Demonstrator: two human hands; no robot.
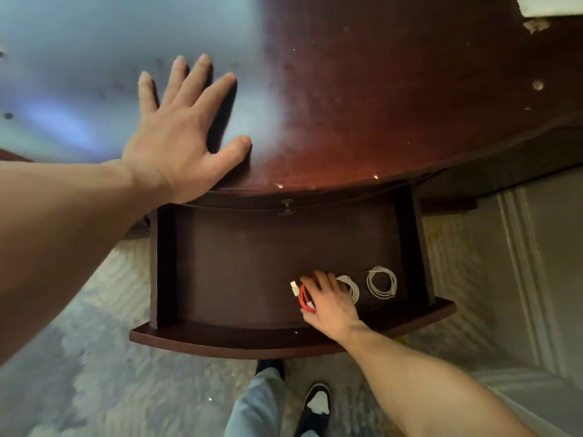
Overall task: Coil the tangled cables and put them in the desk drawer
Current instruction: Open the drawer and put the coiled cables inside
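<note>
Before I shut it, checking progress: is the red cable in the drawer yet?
In, but not let go: the right hand grips the coiled red cable low inside the open drawer, beside two white coils.

Right hand (pixel 331 302) on red cable (pixel 304 298)

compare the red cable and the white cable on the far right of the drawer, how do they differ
The red cable is red with a white plug; the far right white cable is all white. The right hand has the red cable in its grip; the white one lies free, untouched. The red cable is partly hidden by the fingers; the white one shows as a full round loop. Both are coiled and inside the drawer.
</note>
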